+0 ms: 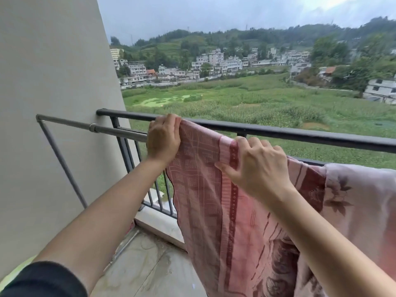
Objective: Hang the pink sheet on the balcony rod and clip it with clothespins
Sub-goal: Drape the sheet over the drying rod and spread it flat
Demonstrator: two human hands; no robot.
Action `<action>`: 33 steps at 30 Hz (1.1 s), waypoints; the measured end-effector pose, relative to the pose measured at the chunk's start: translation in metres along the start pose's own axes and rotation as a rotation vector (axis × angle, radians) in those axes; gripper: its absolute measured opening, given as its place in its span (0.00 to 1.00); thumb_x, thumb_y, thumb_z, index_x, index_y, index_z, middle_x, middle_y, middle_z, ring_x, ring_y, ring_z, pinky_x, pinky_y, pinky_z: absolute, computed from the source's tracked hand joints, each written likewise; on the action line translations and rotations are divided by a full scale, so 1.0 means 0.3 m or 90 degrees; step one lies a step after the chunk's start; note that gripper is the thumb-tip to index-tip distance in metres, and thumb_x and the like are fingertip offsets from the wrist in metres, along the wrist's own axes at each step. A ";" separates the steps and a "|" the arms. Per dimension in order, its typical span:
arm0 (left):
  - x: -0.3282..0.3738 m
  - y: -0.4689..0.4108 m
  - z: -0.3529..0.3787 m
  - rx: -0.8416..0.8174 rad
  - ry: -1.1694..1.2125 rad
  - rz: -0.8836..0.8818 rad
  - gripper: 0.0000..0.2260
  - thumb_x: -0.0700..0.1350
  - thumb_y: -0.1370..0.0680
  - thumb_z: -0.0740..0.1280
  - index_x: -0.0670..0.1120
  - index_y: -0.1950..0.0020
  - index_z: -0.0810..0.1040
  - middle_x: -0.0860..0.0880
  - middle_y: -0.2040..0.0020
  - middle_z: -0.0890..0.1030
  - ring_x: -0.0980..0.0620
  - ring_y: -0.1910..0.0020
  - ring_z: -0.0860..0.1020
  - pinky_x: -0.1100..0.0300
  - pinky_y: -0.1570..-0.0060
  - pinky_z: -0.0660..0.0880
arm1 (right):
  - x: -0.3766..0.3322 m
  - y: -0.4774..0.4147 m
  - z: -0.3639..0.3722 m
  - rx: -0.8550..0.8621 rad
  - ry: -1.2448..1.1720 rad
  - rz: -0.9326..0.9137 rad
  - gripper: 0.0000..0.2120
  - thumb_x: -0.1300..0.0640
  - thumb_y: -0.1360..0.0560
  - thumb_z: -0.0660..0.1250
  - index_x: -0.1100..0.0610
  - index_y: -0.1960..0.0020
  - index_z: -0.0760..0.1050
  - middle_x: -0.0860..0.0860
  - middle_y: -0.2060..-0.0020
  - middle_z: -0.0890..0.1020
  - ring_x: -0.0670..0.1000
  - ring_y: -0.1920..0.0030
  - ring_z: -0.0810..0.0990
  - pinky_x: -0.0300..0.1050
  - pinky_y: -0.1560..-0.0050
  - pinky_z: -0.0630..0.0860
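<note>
Balcony, daylight. Pink sheet (205, 202) w/ dark-red checks hangs draped over the grey rod (120, 131). Left hand (164, 139), arm outstretched, curls over the sheet's corner on the rod. Right hand (256, 169), further along the rod, pinches a top fold. Black railing (300, 133) just behind rod; floral cloth (364, 189) at rod's right end.

No legible text, label, brand, number or sign appears. The sheet (214, 200) carries woven patterns only. The distant houses (214, 61) are too small to show lettering.
</note>
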State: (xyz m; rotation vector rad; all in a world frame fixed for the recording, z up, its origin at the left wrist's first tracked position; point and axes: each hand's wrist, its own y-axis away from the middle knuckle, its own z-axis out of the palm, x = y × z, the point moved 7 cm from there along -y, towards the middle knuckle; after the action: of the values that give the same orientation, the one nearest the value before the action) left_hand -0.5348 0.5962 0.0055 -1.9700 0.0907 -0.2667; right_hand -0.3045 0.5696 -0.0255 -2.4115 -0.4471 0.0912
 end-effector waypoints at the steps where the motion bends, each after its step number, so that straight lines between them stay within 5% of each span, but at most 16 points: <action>1: -0.001 -0.038 -0.015 0.027 -0.002 0.028 0.13 0.44 0.17 0.58 0.38 0.54 0.77 0.42 0.64 0.79 0.46 0.66 0.75 0.58 0.62 0.65 | -0.025 -0.011 -0.004 0.020 0.000 0.012 0.37 0.23 0.28 0.54 0.53 0.39 0.72 0.52 0.53 0.80 0.55 0.55 0.80 0.52 0.55 0.75; 5: -0.156 -0.145 -0.072 -0.014 -0.138 0.214 0.09 0.41 0.18 0.61 0.38 0.54 0.76 0.41 0.67 0.77 0.47 0.73 0.74 0.60 0.72 0.62 | -0.097 -0.050 0.011 0.033 0.038 0.069 0.37 0.24 0.27 0.51 0.53 0.37 0.71 0.53 0.54 0.81 0.55 0.58 0.80 0.51 0.57 0.74; 7: -0.382 -0.185 -0.088 -0.086 -0.232 0.192 0.09 0.40 0.18 0.58 0.37 0.51 0.75 0.37 0.63 0.79 0.41 0.68 0.78 0.55 0.71 0.64 | -0.106 -0.054 0.031 0.003 0.077 0.125 0.38 0.22 0.28 0.49 0.53 0.40 0.71 0.55 0.53 0.81 0.57 0.56 0.80 0.53 0.54 0.73; 10: -0.679 -0.209 -0.061 -0.174 -0.380 0.048 0.11 0.35 0.21 0.55 0.37 0.48 0.76 0.36 0.53 0.80 0.38 0.55 0.78 0.46 0.60 0.74 | -0.138 -0.042 0.065 -0.019 0.140 0.171 0.41 0.20 0.31 0.47 0.52 0.41 0.72 0.55 0.51 0.81 0.57 0.53 0.79 0.54 0.50 0.73; 13: -0.739 -0.168 0.064 -0.329 -0.396 -0.021 0.14 0.40 0.20 0.55 0.39 0.42 0.78 0.39 0.43 0.79 0.39 0.42 0.75 0.46 0.44 0.70 | -0.168 -0.021 0.114 -0.070 0.193 0.182 0.40 0.22 0.31 0.49 0.52 0.35 0.70 0.54 0.46 0.80 0.58 0.46 0.78 0.57 0.40 0.71; 18: -0.655 -0.129 0.106 -0.360 -0.277 -0.075 0.13 0.45 0.20 0.59 0.42 0.41 0.78 0.39 0.38 0.74 0.39 0.39 0.70 0.44 0.40 0.66 | -0.144 0.003 0.133 -0.105 0.171 0.224 0.36 0.28 0.29 0.61 0.52 0.31 0.67 0.54 0.40 0.76 0.59 0.38 0.73 0.59 0.31 0.62; 22: -0.347 -0.074 0.082 -0.308 0.034 0.091 0.23 0.58 0.18 0.55 0.44 0.36 0.77 0.42 0.37 0.77 0.41 0.37 0.73 0.44 0.39 0.66 | -0.183 0.005 0.133 -0.131 0.078 0.197 0.37 0.37 0.30 0.67 0.51 0.27 0.62 0.53 0.38 0.72 0.56 0.35 0.68 0.57 0.27 0.55; 27: 0.013 0.081 0.055 -0.342 0.213 0.256 0.25 0.62 0.18 0.51 0.48 0.30 0.72 0.47 0.34 0.78 0.46 0.35 0.74 0.46 0.34 0.66 | -0.078 0.084 -0.006 0.091 -0.198 0.269 0.26 0.51 0.25 0.57 0.53 0.28 0.68 0.51 0.31 0.72 0.52 0.30 0.67 0.54 0.27 0.61; 30: 0.117 0.136 0.077 -0.361 0.241 0.265 0.22 0.61 0.18 0.55 0.50 0.31 0.75 0.50 0.39 0.81 0.47 0.41 0.78 0.47 0.39 0.70 | 0.073 0.189 -0.076 0.167 -0.081 0.387 0.20 0.44 0.20 0.56 0.51 0.32 0.72 0.51 0.34 0.74 0.54 0.31 0.69 0.54 0.30 0.61; 33: 0.126 0.115 0.061 -0.273 0.369 0.144 0.12 0.52 0.18 0.64 0.48 0.43 0.83 0.51 0.51 0.85 0.47 0.53 0.82 0.47 0.49 0.76 | 0.171 0.269 -0.093 0.126 -0.028 0.410 0.23 0.40 0.18 0.55 0.52 0.32 0.73 0.53 0.35 0.77 0.55 0.33 0.72 0.55 0.29 0.59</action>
State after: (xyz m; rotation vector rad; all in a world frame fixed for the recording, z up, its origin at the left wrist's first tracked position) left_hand -0.4920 0.5916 -0.0276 -2.2182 0.7956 -0.7089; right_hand -0.2276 0.5126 -0.0527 -2.2686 0.3210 0.4465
